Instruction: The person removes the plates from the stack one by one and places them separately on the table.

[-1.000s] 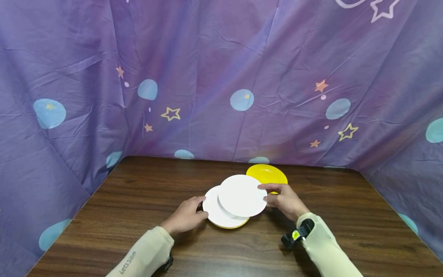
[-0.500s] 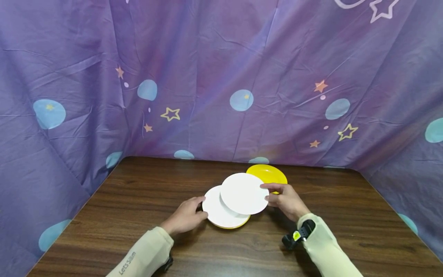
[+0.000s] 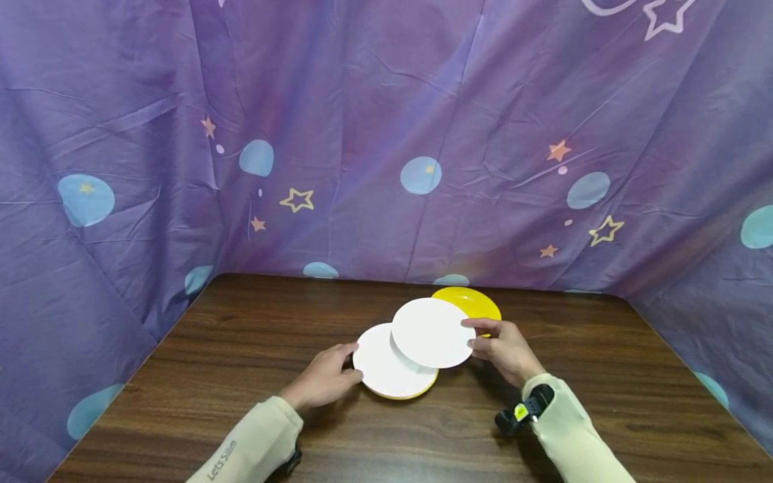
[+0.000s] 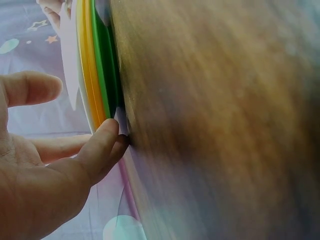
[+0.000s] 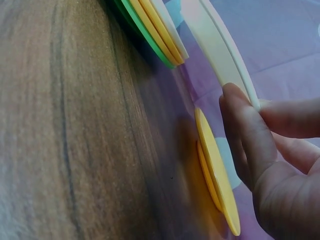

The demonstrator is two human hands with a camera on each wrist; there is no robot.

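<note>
A white plate [image 3: 431,333] is raised above the table, its right rim pinched between the thumb and fingers of my right hand [image 3: 506,350]. It overlaps part of a stack in the head view. On top of that stack lies another white plate [image 3: 386,367]; yellow [image 4: 90,65] and green plates [image 4: 104,62] show beneath it from the side. My left hand [image 3: 323,377] is at the stack's left edge, fingertips touching its side and thumb held apart from it. Behind the raised plate, a yellow plate [image 3: 474,306] rests on the table, partly covered.
The brown wooden table [image 3: 272,315] extends around the plates on all sides. A purple curtain [image 3: 362,134] with stars and blue circles hangs behind and beside it. A black wrist strap [image 3: 537,401] is on the right sleeve.
My right hand has moved the raised white plate slightly right and away from me, uncovering more of the stack's top plate. The left hand stays where it was.
</note>
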